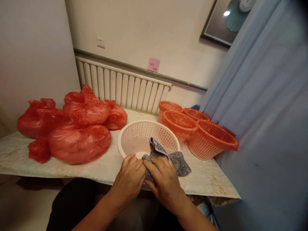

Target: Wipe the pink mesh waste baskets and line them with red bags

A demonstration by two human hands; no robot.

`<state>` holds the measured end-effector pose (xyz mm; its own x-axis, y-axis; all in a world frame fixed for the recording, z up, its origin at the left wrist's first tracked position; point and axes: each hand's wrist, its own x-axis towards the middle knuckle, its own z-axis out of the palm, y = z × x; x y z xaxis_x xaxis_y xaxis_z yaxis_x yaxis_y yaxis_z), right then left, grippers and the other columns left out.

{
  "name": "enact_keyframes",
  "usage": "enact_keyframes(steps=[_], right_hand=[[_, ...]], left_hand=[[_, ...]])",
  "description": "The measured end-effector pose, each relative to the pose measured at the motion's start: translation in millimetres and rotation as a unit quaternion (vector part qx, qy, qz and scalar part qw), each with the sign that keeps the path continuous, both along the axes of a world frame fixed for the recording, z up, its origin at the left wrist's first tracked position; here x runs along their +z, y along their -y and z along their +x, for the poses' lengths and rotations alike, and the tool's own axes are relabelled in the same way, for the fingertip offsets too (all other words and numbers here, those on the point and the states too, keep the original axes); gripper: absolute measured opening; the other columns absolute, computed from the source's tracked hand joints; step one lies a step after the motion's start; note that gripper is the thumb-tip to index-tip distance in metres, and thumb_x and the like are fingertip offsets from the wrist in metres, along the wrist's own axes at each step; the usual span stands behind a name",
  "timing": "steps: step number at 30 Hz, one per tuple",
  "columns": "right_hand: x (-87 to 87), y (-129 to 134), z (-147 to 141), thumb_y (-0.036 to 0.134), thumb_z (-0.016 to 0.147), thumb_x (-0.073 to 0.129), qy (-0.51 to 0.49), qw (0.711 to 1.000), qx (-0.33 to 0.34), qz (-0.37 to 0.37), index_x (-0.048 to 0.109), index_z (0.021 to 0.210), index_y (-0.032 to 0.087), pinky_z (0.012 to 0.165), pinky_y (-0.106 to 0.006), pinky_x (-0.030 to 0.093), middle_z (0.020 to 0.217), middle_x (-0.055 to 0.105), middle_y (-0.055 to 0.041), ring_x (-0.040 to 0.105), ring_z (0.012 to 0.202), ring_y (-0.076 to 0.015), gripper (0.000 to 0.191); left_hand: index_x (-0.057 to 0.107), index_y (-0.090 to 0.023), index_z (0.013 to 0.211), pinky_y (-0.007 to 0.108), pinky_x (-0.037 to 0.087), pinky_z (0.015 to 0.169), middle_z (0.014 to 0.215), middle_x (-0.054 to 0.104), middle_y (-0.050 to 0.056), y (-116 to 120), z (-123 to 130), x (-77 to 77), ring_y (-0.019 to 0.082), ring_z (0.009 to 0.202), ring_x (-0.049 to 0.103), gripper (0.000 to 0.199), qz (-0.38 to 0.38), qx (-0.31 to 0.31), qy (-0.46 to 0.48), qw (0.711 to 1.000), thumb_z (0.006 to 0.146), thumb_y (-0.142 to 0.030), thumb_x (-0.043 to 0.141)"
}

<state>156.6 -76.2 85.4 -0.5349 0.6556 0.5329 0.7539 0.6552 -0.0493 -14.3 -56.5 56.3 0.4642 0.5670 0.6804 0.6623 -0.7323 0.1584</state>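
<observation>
A round white plastic basket (pixel 123 134) with a perforated wall stands on the table's front part, before me. My left hand (pixel 131 173) is closed over its near rim, with the fingertips partly hidden. Touching it from the right, my right hand (pixel 161 176) presses a dark grey cloth (pixel 180 163) with a purple edging against the same rim. One folded corner of the cloth sticks up inside the basket, and another part hangs over its right side.
Several knotted red plastic bags (pixel 80 141), filled, crowd the table's left side. At the right stand several orange-red perforated baskets (pixel 204 146) lined with red plastic, close to a blue curtain (pixel 264 128). A white radiator (pixel 125 86) lines the wall behind the table (pixel 209 179).
</observation>
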Motion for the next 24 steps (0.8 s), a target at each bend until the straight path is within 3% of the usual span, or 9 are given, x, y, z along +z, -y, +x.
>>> enact_keyframes(steps=[4, 13, 19, 24], right_hand=[[-7.9, -5.7, 6.8, 0.025, 0.084, 0.064, 0.005, 1.000, 0.007, 0.028, 0.049, 0.132, 0.019, 0.085, -0.042, 0.041, 0.117, 0.062, -0.0101, 0.052, 0.101, -0.0260, 0.050], [-4.2, -28.6, 36.6, 0.033, 0.085, 0.064, 0.018, 0.995, 0.079, 0.061, 0.055, 0.122, 0.019, 0.080, -0.037, 0.043, 0.104, 0.066, -0.0081, 0.056, 0.094, -0.0226, 0.041], [-7.9, -44.6, 66.9, 0.031, 0.085, 0.065, -0.007, 0.988, 0.125, 0.086, 0.054, 0.122, 0.018, 0.084, -0.040, 0.045, 0.102, 0.065, -0.0092, 0.056, 0.097, -0.0230, 0.041], [-16.2, -46.9, 63.1, 0.030, 0.085, 0.063, -0.041, 0.989, 0.094, 0.108, 0.057, 0.119, 0.019, 0.081, -0.040, 0.045, 0.099, 0.065, -0.0087, 0.056, 0.093, -0.0233, 0.036]], left_hand=[[0.055, -0.017, 0.076, 0.045, 0.036, 0.090, 0.073, 0.054, 0.003, -2.4, 2.0, 1.6, 0.021, 0.076, 0.043, 0.019, 0.002, 0.008, -0.005, 1.000, 0.087, -0.008, 0.043], [0.053, -0.018, 0.078, 0.041, 0.034, 0.085, 0.074, 0.053, 0.002, -8.4, -5.5, 5.7, 0.021, 0.078, 0.043, 0.020, -0.012, -0.007, -0.016, 1.000, 0.096, -0.019, 0.042], [0.053, -0.018, 0.083, 0.040, 0.035, 0.083, 0.076, 0.052, 0.002, -26.8, -37.4, 11.9, 0.020, 0.079, 0.042, 0.021, -0.036, -0.074, -0.043, 0.996, 0.097, -0.022, 0.039], [0.056, -0.018, 0.091, 0.038, 0.036, 0.088, 0.084, 0.055, 0.002, -37.9, -60.9, 21.6, 0.020, 0.087, 0.046, 0.013, -0.072, -0.125, -0.039, 0.989, 0.096, -0.026, 0.046]])
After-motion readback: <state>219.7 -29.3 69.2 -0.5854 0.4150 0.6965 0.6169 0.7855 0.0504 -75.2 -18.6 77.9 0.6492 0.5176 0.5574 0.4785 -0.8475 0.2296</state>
